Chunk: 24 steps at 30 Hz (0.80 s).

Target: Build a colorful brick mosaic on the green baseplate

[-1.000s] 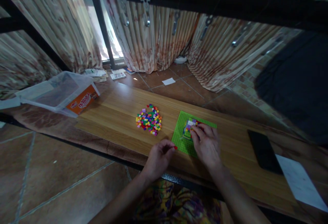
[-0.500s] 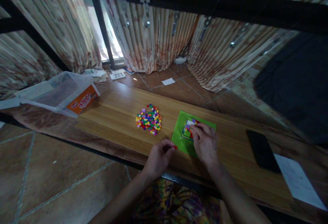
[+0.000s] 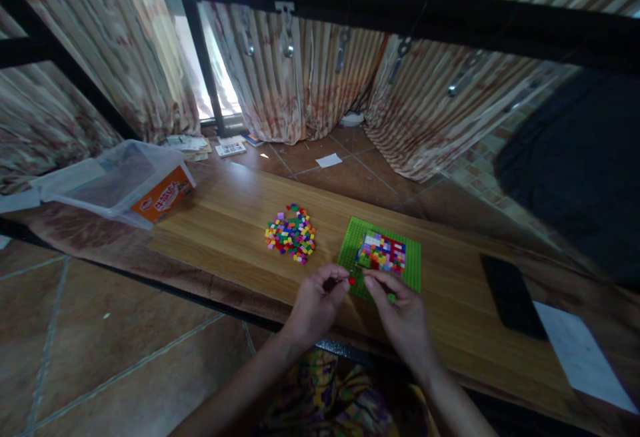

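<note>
My left hand (image 3: 317,303) pinches a small red toy brick (image 3: 352,281) between thumb and fingertips, over the near left edge of the green baseplate (image 3: 413,263). Just to the right, my right hand (image 3: 403,307) has thumb and forefinger closed together over the plate's front part. Whatever is between those fingertips is hidden or too small to tell. A multicoloured block of bricks (image 3: 385,250) is built up on the baseplate beyond both hands. The pile of loose coloured bricks (image 3: 291,233) lies on the wooden board, left of the plate.
A clear plastic box (image 3: 120,183) with an orange label stands at the board's left end. On the right lie a black phone (image 3: 513,297) and a white paper sheet (image 3: 583,353). The wooden board (image 3: 225,223) runs beneath the bricks. Curtains hang behind a dark metal bar.
My right hand has drawn back from the brick block toward my left hand, uncovering the block. The left hand has shifted slightly right with the red brick.
</note>
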Available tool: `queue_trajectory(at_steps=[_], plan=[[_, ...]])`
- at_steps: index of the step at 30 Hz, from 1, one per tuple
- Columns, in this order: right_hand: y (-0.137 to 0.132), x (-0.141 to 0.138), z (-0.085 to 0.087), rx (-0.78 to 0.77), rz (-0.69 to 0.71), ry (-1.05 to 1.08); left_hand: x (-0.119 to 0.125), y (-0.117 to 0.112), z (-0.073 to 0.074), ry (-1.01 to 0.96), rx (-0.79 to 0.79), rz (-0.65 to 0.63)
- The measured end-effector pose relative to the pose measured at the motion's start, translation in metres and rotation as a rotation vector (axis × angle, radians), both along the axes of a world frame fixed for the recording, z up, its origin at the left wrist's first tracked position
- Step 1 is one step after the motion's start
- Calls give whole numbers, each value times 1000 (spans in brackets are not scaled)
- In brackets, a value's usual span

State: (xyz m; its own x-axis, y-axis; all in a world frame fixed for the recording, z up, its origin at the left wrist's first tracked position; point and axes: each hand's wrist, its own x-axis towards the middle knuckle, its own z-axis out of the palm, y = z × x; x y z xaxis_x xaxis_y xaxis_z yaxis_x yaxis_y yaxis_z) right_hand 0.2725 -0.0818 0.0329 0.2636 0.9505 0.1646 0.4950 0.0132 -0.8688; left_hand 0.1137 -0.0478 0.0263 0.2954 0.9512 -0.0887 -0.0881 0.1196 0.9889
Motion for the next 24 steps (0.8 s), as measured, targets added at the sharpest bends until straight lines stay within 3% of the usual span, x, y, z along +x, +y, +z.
queue_trajectory(at_steps=[5,12,16,24], plan=[[-10,-13,8,-132,6,240,3,-6,2,-96,8,-73],[-10,-13,20,-189,35,349,3,-8,8,-146,-6,-59],[-10,-14,20,-237,30,387,1,-8,11,-161,-15,-79],[-3,-8,21,-282,-19,692,-2,-4,9,-245,-27,-142]])
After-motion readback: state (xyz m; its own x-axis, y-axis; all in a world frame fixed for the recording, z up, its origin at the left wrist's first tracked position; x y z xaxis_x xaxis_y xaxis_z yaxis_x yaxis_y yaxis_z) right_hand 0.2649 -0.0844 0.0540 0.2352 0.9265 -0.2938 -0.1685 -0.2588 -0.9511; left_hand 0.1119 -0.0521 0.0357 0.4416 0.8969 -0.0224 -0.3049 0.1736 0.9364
